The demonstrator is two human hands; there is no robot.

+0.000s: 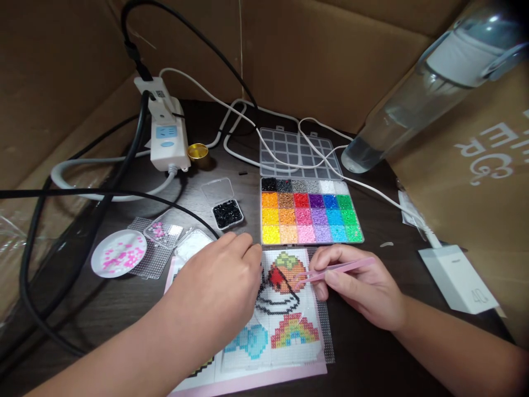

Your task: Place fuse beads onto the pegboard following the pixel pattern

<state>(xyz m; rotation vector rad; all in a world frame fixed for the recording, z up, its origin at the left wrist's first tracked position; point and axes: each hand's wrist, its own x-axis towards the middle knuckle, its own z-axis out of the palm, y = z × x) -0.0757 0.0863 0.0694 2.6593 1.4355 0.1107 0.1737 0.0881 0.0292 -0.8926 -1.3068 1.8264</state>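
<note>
My right hand (359, 286) holds pink tweezers (351, 266), their tips pointing left over the orange fruit pattern. My left hand (227, 273) is closed at the left side of the board, fingers curled down; whatever they hold is hidden. Between the hands lies a clear pegboard (324, 325) over a printed pattern sheet (289, 366) with a pink border. Black and red beads (278, 278) form a partly built shape on it. Blue and rainbow patterns show below. Above the board, an open bead box (312, 210) holds many colours in compartments.
Left are a small box of black beads (227, 213), a white dish (119, 253) with pink beads, and a gold cup (199, 155). Cables run from a power strip (168, 135). A water bottle (417, 99) and a white charger (458, 278) stand right, near cardboard walls (330, 60).
</note>
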